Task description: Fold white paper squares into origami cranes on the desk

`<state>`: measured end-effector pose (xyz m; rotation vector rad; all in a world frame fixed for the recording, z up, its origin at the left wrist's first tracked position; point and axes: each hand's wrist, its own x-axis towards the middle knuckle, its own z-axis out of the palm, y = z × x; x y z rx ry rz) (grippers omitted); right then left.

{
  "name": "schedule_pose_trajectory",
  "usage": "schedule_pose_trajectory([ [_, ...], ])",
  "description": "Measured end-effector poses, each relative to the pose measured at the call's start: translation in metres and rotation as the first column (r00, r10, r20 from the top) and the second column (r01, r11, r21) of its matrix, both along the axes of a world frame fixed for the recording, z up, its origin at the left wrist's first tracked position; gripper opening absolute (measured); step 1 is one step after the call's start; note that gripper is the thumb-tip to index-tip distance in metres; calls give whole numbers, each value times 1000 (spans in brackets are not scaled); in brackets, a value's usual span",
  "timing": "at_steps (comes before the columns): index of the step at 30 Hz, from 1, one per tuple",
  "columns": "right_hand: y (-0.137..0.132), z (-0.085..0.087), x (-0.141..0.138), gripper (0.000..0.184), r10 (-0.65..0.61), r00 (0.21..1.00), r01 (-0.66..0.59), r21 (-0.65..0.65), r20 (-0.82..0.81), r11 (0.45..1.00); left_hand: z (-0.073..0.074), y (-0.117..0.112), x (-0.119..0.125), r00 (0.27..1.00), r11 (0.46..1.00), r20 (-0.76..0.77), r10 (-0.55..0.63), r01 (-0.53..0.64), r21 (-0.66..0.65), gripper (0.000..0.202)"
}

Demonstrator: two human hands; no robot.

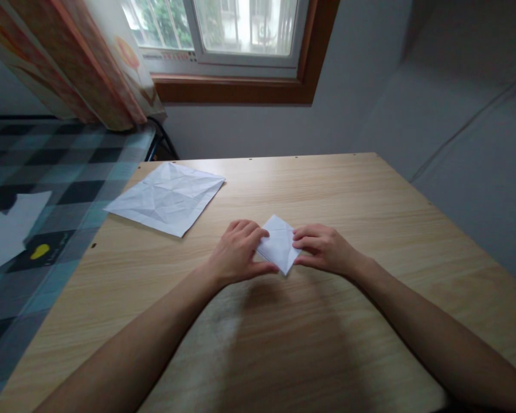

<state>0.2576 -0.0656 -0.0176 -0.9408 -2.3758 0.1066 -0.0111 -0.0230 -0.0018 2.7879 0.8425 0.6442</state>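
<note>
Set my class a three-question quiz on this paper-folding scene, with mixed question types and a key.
1. True or false: both the left hand and the right hand touch the small folded paper.
2. Where does the creased open sheet lie? A) under the hands B) far left on the table C) on the windowsill
3. Fill in: the small folded paper is ___ in colour.
Key: 1 true; 2 B; 3 white.
</note>
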Motion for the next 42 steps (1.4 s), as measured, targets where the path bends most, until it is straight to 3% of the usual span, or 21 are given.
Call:
schedule_pose_trajectory([
  [11, -3, 6, -5, 16, -28, 992, 10, 154, 120, 988, 1, 1, 1, 997, 994, -66, -48, 54, 98, 42],
  [16, -1, -2, -6, 15, -85, 996, 82, 144, 16, 986, 2, 0, 2, 998, 979, -56, -35, 46, 201, 52],
  [25, 0, -4, -5, 11, -110, 982, 122, 67, -154, 990, 2, 0, 1, 999, 972, 11, -45, 41, 232, 52],
  [32, 3, 0, -8, 14, -141, 956, 149, 12, -257, 989, 1, -1, 2, 996, 955, -85, 31, -4, 297, 25],
  [34, -1, 6, -11, 12, -143, 941, 172, 70, -306, 983, 1, -1, 2, 995, 947, -86, 41, -11, 321, 19],
  [37, -10, 14, -19, 13, -117, 928, 229, 294, -353, 928, 1, -2, 2, 996, 929, -70, 56, -26, 369, 17],
  [39, -16, 15, -27, 4, -45, 966, 155, 426, -256, 891, 1, -4, 2, 996, 916, -63, 55, -25, 399, 18],
  [42, -19, 9, -41, 15, -64, 997, 79, 366, -53, 927, 2, -6, 3, 998, 902, -46, 46, -22, 430, 19],
])
